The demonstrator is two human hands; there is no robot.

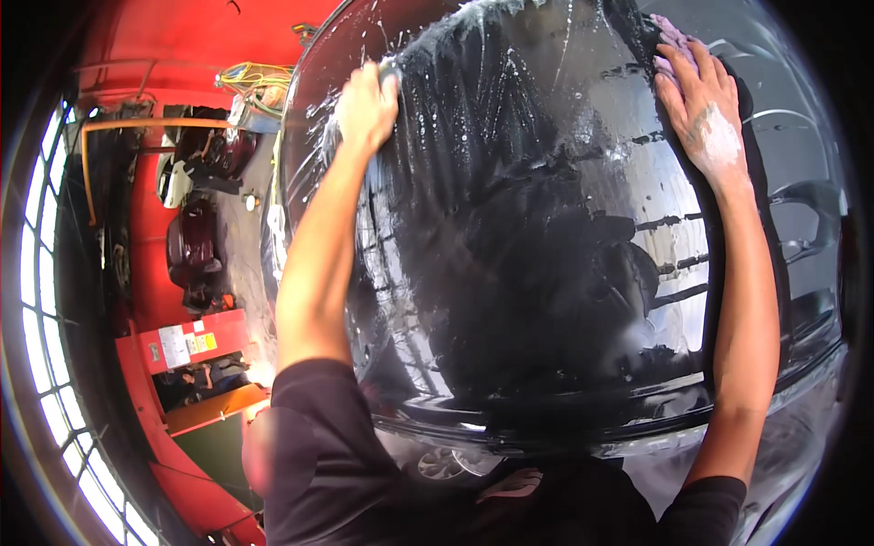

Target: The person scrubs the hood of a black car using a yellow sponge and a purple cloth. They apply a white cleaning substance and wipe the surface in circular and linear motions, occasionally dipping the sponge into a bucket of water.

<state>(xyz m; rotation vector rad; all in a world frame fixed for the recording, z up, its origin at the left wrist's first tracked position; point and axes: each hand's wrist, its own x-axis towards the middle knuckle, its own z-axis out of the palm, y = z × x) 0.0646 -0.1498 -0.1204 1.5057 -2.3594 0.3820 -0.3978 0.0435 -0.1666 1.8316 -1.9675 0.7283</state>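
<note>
A large glossy black car panel lies before me, wet and streaked, with whitish slurry along its far edge. At the panel's far left, my left hand is closed and pressed to the surface. A small greyish edge shows by its fingertips, but most of what it holds is hidden. On the far right my right hand bends its fingers over a crumpled pinkish-purple cloth against the panel. A white smear covers the back of that hand.
Clear plastic sheeting covers the area right of the panel. To the left are a red metal frame, an orange bar, dark car parts and a container with yellow cords. A wheel shows beneath the near edge.
</note>
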